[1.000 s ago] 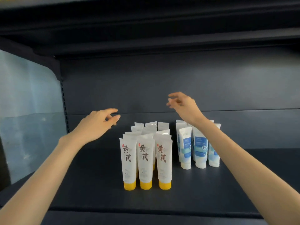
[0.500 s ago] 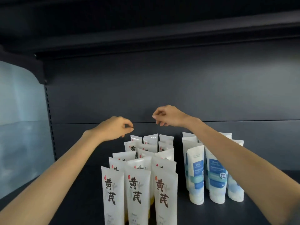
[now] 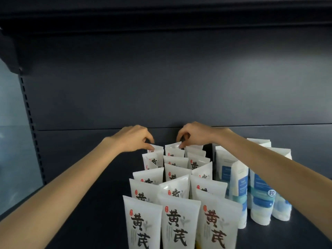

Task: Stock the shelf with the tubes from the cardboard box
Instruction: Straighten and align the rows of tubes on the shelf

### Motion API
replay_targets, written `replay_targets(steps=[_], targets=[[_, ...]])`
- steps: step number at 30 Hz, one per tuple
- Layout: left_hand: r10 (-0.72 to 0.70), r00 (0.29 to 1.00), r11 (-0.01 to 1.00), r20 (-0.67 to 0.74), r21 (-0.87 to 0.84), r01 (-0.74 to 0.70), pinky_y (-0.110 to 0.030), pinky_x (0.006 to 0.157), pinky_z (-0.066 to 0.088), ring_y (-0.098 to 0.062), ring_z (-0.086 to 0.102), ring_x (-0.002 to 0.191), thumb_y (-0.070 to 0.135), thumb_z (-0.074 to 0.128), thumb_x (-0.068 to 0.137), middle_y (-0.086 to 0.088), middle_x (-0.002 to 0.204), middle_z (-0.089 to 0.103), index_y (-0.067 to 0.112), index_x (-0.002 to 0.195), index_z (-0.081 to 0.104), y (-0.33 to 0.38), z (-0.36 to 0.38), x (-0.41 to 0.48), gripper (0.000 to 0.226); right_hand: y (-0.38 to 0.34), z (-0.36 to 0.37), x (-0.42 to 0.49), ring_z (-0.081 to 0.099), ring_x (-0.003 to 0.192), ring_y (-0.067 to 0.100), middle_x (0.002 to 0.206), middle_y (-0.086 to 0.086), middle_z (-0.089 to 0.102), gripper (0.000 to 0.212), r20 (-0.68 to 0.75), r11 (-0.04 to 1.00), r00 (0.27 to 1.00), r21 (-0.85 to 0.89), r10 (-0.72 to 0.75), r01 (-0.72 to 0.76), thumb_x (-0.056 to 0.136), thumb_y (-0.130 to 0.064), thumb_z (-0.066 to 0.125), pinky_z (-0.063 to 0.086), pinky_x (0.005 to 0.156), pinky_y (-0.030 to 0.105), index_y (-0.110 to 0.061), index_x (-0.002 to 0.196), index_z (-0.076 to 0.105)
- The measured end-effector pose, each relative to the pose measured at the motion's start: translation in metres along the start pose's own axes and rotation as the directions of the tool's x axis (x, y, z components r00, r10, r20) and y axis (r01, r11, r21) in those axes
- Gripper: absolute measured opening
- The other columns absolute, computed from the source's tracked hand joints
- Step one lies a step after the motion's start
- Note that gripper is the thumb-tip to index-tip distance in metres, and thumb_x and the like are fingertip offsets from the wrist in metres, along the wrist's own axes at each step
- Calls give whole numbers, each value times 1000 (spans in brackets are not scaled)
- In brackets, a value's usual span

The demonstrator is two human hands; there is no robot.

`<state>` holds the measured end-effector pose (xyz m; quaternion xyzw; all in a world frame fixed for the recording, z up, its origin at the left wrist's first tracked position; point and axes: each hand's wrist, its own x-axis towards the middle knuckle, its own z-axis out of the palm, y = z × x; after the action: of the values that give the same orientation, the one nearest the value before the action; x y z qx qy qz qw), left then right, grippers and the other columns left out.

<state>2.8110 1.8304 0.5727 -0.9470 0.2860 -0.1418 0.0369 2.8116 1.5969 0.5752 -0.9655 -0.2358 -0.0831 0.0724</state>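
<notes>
Several white tubes with black calligraphy (image 3: 179,225) stand upright in three rows on the dark shelf (image 3: 86,209). My left hand (image 3: 133,138) reaches over the rows and pinches the top edge of the rearmost tube in the left row (image 3: 156,147). My right hand (image 3: 195,134) pinches the top of the rearmost tube in the middle row (image 3: 172,147). To the right, several white tubes with blue labels (image 3: 260,193) stand partly behind my right forearm. The cardboard box is out of view.
The shelf's dark back panel (image 3: 161,87) rises just behind the tubes, and an upper shelf (image 3: 161,17) hangs overhead. A slotted upright (image 3: 29,126) and a pale side panel (image 3: 12,159) close off the left. Bare shelf lies left of the tubes.
Both hands moved down and inward from open air onto the tops of the rearmost tubes and pinched them. The camera came closer and lower to the shelf.
</notes>
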Motion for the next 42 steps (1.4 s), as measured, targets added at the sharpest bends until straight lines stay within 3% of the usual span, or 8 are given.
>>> replay_targets(steps=[2,9,16,21,29,36,42], targets=[[16,1000,1000,-9,-5,-16,-25,63,37,-8,49,78,46,58,87,14,80,45,28,109,67,-4,3,2,30,-2,3,2,51,85,12,80,-16,46,30,5,999,1000,-16,28,-28,86,-32,67,39,70,21,-18,112,65],[25,998,996,-55,-88,-29,-26,62,35,-7,48,75,43,62,86,13,80,47,25,91,67,-14,11,7,19,-5,9,3,50,83,12,82,-13,47,21,-57,997,996,-33,65,-67,89,-28,64,35,63,18,-13,104,67],[16,993,987,-114,-160,-34,-27,62,35,-11,51,79,38,62,87,11,81,49,23,92,67,-16,19,4,16,-10,10,3,52,83,14,81,-13,48,18,-83,995,992,-41,93,-96,87,-30,66,38,72,26,-14,95,68],[2,989,982,-148,-184,-29,-26,65,32,-8,47,78,36,59,90,14,82,44,24,96,67,-14,25,6,16,-13,9,3,49,82,11,78,-16,44,22,-99,992,989,-45,110,-115,86,-33,67,35,65,23,-14,96,69],[-38,985,975,-170,-223,-1,-28,72,37,-12,53,90,35,59,90,6,96,53,24,92,70,-18,28,6,16,-18,11,6,54,87,16,93,-5,57,23,-122,986,980,-37,159,-164,84,-35,69,38,71,27,-14,95,70],[-51,988,966,-147,-257,12,-29,74,41,-10,54,91,35,62,88,7,95,52,23,93,69,-18,29,7,15,-9,2,1,59,87,15,90,-6,63,21,-88,983,979,46,182,-179,83,-37,69,48,77,30,-18,92,69],[-9,982,961,-186,-274,-43,-28,74,40,-8,54,91,37,62,88,8,97,53,24,96,70,-4,24,12,17,8,-13,-17,57,81,10,88,-5,66,24,-55,976,979,108,196,-189,82,-40,70,47,76,26,-16,89,70]])
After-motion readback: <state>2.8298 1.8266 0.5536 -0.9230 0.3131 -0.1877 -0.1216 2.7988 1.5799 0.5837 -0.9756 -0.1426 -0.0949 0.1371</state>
